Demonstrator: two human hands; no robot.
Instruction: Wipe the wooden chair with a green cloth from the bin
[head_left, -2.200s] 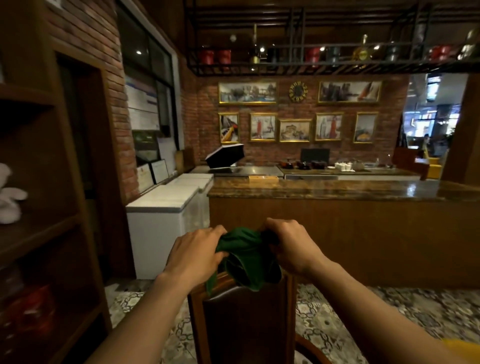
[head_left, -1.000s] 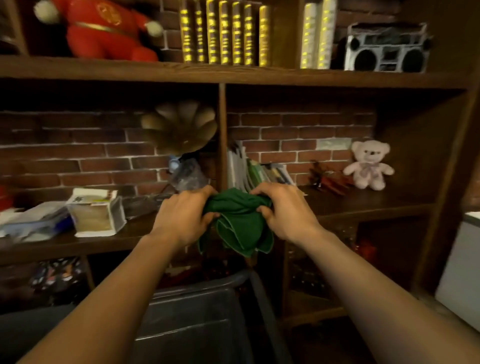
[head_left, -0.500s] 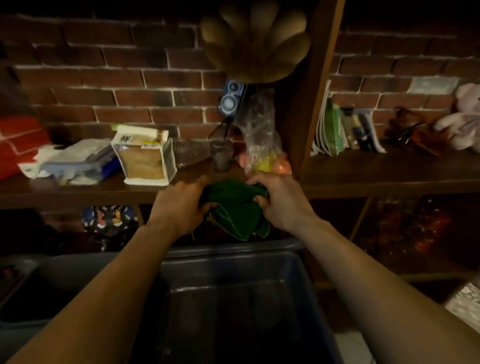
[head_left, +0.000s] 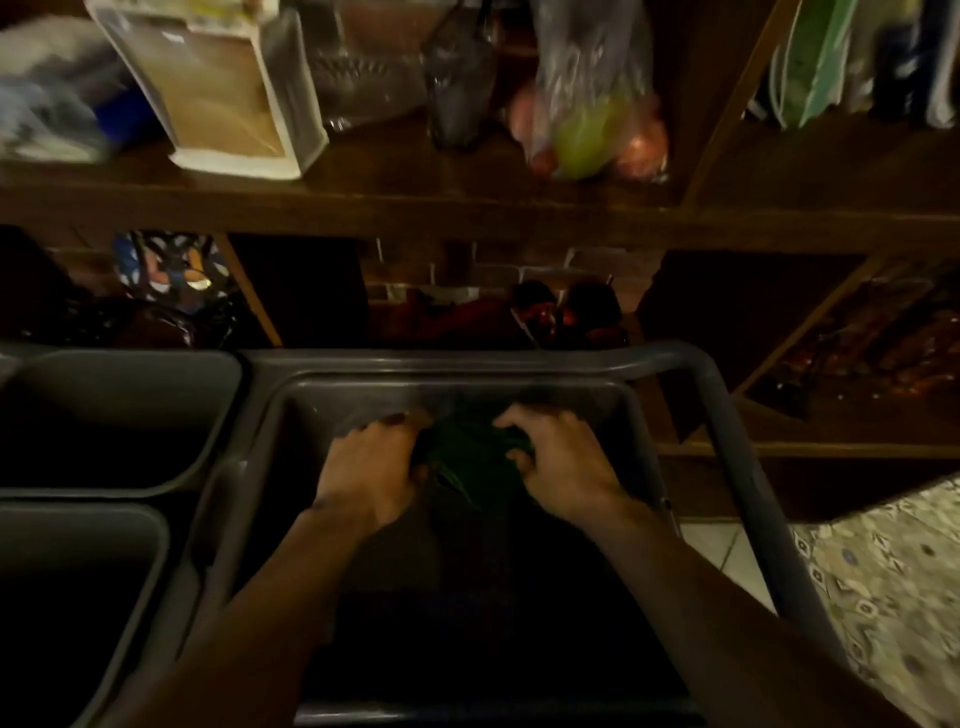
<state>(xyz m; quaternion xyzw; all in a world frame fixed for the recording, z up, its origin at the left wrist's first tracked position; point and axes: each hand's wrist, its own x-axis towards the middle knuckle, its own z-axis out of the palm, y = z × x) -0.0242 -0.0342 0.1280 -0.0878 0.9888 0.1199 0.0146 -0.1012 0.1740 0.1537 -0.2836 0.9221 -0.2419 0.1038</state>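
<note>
A bunched green cloth (head_left: 470, 460) hangs between my two hands inside the large grey bin (head_left: 727, 415). My left hand (head_left: 371, 467) grips its left side and my right hand (head_left: 558, 465) grips its right side, both below the bin's rim. The bin's bottom is dark and I cannot tell what lies there. The wooden chair is out of view.
Two smaller grey bins (head_left: 130, 415) stand to the left. A dark wooden shelf (head_left: 415, 202) runs behind, holding a white box (head_left: 218, 98), a plastic bag (head_left: 587, 104) and books. Patterned floor tiles (head_left: 883, 582) show at the right.
I turned away from the chair to the shelf and bins. Both hands, still holding the green cloth, have lowered from above the rim down into the large bin.
</note>
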